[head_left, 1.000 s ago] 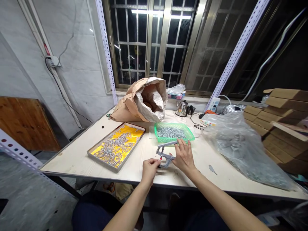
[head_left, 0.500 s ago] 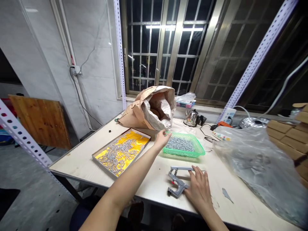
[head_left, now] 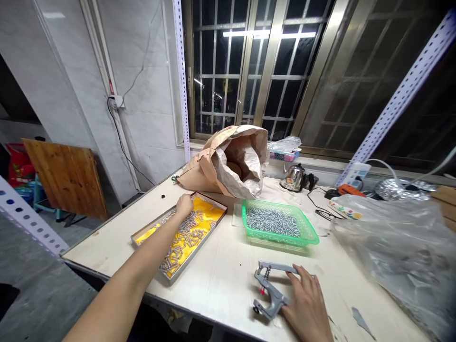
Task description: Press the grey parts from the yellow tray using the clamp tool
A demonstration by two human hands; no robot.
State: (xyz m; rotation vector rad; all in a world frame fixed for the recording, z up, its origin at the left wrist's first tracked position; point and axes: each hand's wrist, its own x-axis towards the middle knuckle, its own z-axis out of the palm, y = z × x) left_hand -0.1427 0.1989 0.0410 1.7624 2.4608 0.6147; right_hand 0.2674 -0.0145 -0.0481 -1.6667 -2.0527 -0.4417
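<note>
My left hand reaches out over the far end of a shallow tray lined in yellow and strewn with several small silver parts. Its fingers are curled down onto the parts; what they hold is hidden. My right hand rests at the table's near edge, fingers wrapped on a grey hand press tool with a small spring and a red spot. A green plastic basket full of similar silver parts sits between the two, further back.
A torn brown paper sack lies behind the tray. A large clear plastic bag covers the table's right side. A kettle, cables and a power strip sit by the window. A wooden board leans at left.
My left hand moved from beside the press tool to the green basket, then left to the yellow tray. My right hand stayed on the tool. The view shifted left and down.
</note>
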